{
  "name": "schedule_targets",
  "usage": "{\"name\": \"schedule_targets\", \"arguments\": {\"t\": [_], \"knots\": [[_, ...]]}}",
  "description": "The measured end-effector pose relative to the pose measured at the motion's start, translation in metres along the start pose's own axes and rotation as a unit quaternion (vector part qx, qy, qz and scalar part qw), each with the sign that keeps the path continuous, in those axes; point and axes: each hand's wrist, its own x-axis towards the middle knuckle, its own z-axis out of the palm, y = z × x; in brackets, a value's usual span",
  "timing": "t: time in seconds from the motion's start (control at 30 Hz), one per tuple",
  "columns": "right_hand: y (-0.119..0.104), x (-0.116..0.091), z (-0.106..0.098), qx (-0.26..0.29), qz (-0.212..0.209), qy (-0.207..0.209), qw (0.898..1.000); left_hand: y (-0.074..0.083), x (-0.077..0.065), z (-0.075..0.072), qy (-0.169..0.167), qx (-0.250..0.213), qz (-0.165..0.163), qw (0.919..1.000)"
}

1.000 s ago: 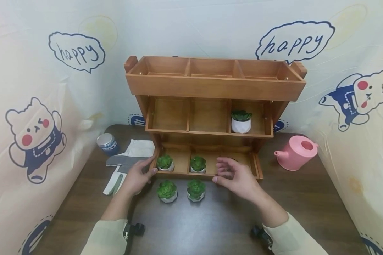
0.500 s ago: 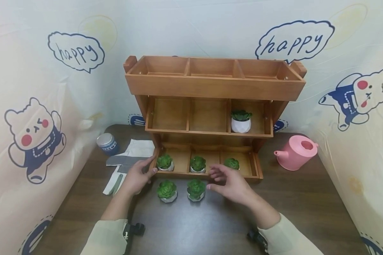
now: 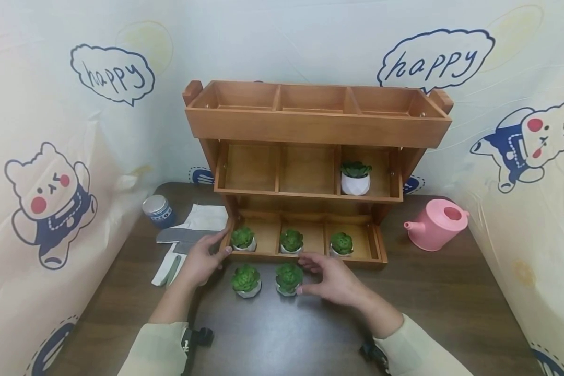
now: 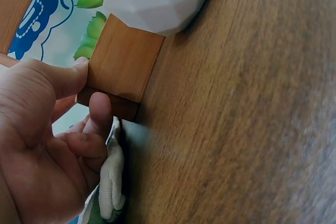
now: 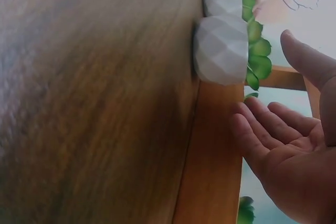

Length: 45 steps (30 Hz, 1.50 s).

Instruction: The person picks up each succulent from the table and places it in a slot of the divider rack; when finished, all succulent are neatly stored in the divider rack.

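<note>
A three-tier wooden shelf [image 3: 317,128] stands on the table. My left hand [image 3: 206,259] grips its lower left front corner, thumb on the front board [image 4: 126,61] and fingers bent at the end. My right hand [image 3: 335,278] reaches toward a potted succulent [image 3: 289,280] in front of the shelf, thumb and fingers spread at its right side. In the right wrist view the palm is bare beside the white faceted pot [image 5: 223,50]. Left of it stands another potted succulent [image 3: 246,282]. The bottom tier holds a left succulent [image 3: 243,238], a middle one [image 3: 292,241] and a right one [image 3: 341,243].
A white-potted plant [image 3: 355,178] sits in the middle tier's right compartment. A pink watering can [image 3: 437,225] stands on the right. To the left are a blue tin with a silver lid [image 3: 159,211] and folded white-and-grey gloves [image 3: 192,235].
My right hand has moved left and toward me, from the bottom tier's right compartment to the front right succulent, uncovering the succulent in that compartment. My left hand stays at the corner.
</note>
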Motion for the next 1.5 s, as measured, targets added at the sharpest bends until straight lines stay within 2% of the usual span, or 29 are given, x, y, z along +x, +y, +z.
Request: {"name": "schedule_targets", "arguments": {"t": [0.67,1.1,1.5], "knots": [[0.000,0.015,0.018,-0.079,-0.004,-0.036,0.996,0.000,0.001,0.000,-0.003,0.002,-0.002,1.0000],[-0.001,0.025,0.027,-0.099,0.000,-0.053,0.994,0.000,0.001,-0.001,-0.001,0.007,-0.003,1.0000],[0.001,0.028,0.027,-0.098,-0.011,-0.057,0.994,0.000,0.002,-0.001,-0.002,0.014,-0.004,0.9999]]}}
